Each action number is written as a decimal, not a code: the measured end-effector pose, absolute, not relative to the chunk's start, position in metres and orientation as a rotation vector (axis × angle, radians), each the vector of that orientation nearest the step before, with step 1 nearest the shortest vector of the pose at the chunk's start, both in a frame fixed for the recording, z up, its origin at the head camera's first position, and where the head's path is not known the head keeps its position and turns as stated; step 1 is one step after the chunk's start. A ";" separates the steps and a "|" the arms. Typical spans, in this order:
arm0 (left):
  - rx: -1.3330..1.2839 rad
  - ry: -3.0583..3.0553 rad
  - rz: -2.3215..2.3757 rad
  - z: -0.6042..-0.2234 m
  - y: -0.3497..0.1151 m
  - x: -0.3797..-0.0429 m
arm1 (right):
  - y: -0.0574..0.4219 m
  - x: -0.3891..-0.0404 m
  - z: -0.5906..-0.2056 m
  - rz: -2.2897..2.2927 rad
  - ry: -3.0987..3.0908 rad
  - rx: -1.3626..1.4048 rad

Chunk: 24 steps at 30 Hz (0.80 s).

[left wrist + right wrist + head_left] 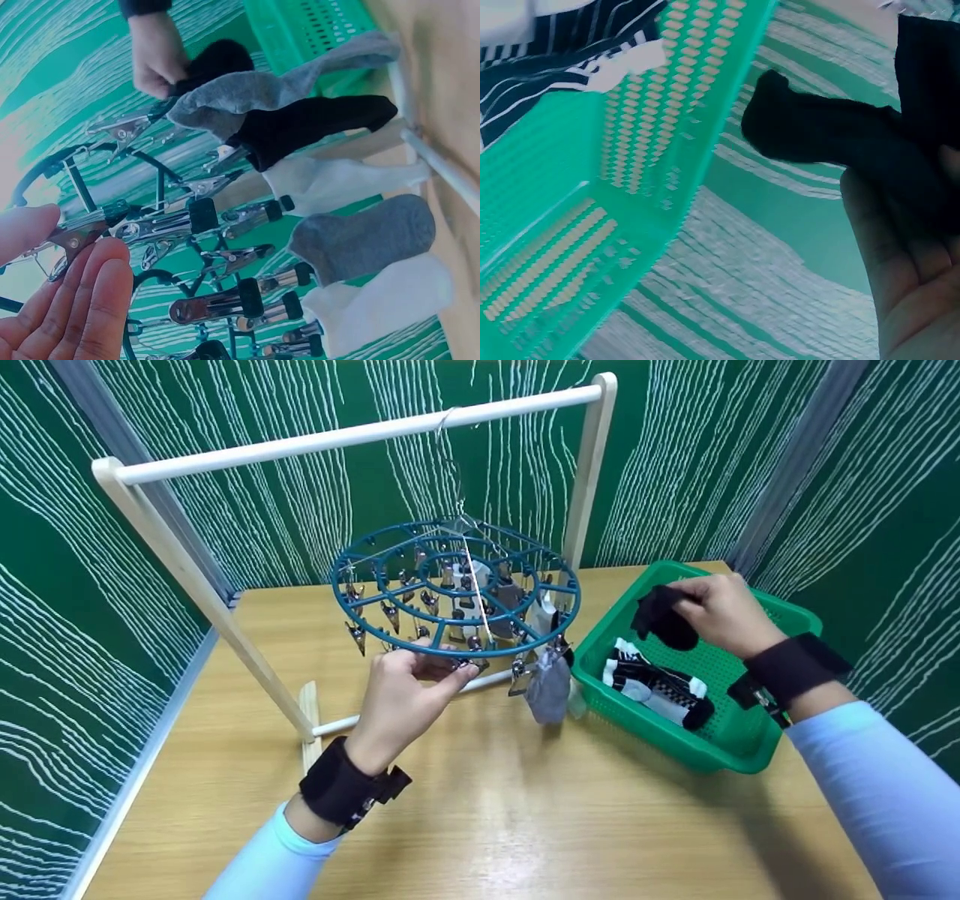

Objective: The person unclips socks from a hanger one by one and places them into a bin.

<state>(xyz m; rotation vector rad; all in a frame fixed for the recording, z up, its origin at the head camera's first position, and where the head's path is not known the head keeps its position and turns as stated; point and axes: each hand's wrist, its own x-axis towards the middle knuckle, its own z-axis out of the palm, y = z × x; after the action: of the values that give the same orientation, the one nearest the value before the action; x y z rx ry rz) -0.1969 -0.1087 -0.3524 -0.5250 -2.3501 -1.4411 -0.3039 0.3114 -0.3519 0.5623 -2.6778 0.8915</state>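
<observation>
- The round hanger (336,583) hangs from the white bar (360,433); a grey sock (550,690) and several others dangle beneath its right and far parts.
- At the hanger's near rim, the left hand (401,694) pinches a metal clip (75,238) between thumb and fingers; whether the clip's jaws gape cannot be told.
- To the right of the hanger and well apart from it, the right hand (726,611) pinches a black sock (664,615), its fingers bent on the cloth and the rest hanging free.
- Below that sock, right of the hanger, stands the green basket (652,735), with patterned socks (656,686) inside.
- The step in hand looks like pairing sock with clip. It would go best with the left hand squeezing the clip fully and steadying the hanger's rim, since the hanger probably swings and tips easily.
- The sock's cuff is best brought up flat from under the hanger, set well between the jaws, and let go only once the clip bites, clear of the neighbouring clips.
</observation>
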 end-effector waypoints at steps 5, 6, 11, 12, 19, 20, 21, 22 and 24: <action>-0.510 -2.369 -1.457 -0.352 -0.108 -0.197 | 0.323 -0.322 -0.365 0.691 -2.754 0.497; -0.504 -2.371 -1.459 -0.352 -0.108 -0.197 | 0.325 -0.325 -0.368 0.660 -2.772 0.486; -0.495 -2.376 -1.454 -0.351 -0.108 -0.196 | 0.329 -0.338 -0.386 0.546 -2.885 0.427; -0.494 -2.376 -1.453 -0.350 -0.108 -0.196 | 0.330 -0.340 -0.390 0.521 -2.904 0.422; -0.496 -2.379 -1.452 -0.351 -0.109 -0.195 | 0.329 -0.345 -0.420 0.328 -3.003 0.437; -0.498 -2.378 -1.451 -0.351 -0.109 -0.195 | 0.329 -0.346 -0.424 0.303 -3.019 0.438; -0.502 -2.378 -1.450 -0.352 -0.109 -0.195 | 0.329 -0.346 -0.428 0.276 -3.034 0.447; -0.506 -2.377 -1.448 -0.352 -0.109 -0.195 | 0.328 -0.346 -0.431 0.251 -3.044 0.458; -0.512 -2.376 -1.442 -0.353 -0.109 -0.195 | 0.328 -0.346 -0.438 0.215 -3.072 0.473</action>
<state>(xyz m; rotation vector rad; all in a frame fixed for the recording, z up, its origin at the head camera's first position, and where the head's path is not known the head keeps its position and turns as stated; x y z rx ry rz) -0.1955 -0.1089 -0.3529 -0.5122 -2.3756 -1.4418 -0.3458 0.3282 -0.4384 0.4731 -3.0722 0.2150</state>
